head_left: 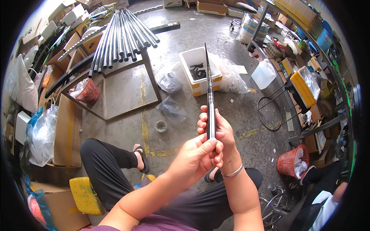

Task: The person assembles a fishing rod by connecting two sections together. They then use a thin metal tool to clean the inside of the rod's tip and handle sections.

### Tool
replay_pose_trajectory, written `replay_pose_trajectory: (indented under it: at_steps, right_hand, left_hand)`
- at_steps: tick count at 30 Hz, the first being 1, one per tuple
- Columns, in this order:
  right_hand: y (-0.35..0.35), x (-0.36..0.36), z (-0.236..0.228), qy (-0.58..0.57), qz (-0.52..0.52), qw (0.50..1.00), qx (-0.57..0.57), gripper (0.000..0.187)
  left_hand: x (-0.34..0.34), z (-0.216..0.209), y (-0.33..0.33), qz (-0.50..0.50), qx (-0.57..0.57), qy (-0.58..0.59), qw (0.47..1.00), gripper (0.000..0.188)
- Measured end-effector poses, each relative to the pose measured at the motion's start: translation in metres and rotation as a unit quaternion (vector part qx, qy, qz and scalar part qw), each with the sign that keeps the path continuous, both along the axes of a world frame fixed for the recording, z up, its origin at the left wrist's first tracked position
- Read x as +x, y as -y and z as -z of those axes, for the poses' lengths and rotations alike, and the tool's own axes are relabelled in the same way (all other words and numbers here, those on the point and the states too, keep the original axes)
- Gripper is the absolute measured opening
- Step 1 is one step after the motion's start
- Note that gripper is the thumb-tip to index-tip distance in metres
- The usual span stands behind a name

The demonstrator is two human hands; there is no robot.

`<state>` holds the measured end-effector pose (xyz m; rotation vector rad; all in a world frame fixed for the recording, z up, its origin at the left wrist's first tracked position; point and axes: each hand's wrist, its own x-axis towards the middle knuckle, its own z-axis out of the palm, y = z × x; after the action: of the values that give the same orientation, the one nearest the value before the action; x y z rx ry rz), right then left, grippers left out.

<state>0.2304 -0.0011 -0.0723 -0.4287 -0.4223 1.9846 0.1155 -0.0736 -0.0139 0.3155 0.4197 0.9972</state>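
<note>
The strip [210,102] looks stiff, light, perhaps slick — best gripped near its lower end, where the right hand [225,133] wraps it and the left hand [200,149] pinches.

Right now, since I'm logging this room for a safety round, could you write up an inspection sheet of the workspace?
Surface: grey floor with worn yellow lines.
Things in hand: long tapered piece, dark with a silvery strip, narrow tip toward the picture's top.
Clutter: metal tubes fanned out, white box holding dark pieces, clear plastic bag, white jug, red basket.
Hands: left hand closed at the piece's lower end; right hand gripping it just above.
Cables: nothing clearly seen.
Surroundings: metal rack on the right, cardboard box on the left, another person's leg at lower right.
</note>
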Motion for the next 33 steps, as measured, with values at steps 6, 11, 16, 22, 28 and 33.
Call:
replay_pose_trajectory:
  at_steps: [6, 11, 16, 22, 28, 33]
  right_hand:
    - [0.0029, -0.0011, -0.0056, 0.033, 0.007, 0.999, -0.001, 0.035]
    - [0.0035, -0.0017, -0.0055, 0.043, 0.007, 0.999, -0.012, 0.036]
    - [0.0041, -0.0025, -0.0060, 0.036, 0.007, 0.999, -0.016, 0.036]
    - [0.0036, -0.0043, -0.0056, 0.046, 0.007, 0.999, -0.013, 0.035]
    - [0.0036, -0.0051, -0.0054, 0.040, 0.009, 0.999, -0.027, 0.035]
    - [0.0039, -0.0072, -0.0060, 0.044, 0.007, 0.999, -0.030, 0.034]
  left_hand:
    - [0.0005, 0.0018, 0.0002, -0.002, 0.002, 0.006, 1.000, 0.034]
    - [-0.0002, 0.0043, 0.0004, 0.004, 0.007, 0.014, 1.000, 0.032]
    - [-0.0007, 0.0052, -0.0003, 0.004, 0.008, 0.014, 1.000, 0.031]
    - [-0.0021, 0.0054, -0.0004, 0.003, 0.001, 0.010, 1.000, 0.030]
    - [-0.0033, 0.0060, 0.0000, 0.005, -0.003, 0.018, 1.000, 0.029]
    - [-0.0051, 0.0072, 0.0000, 0.002, -0.014, 0.023, 1.000, 0.027]
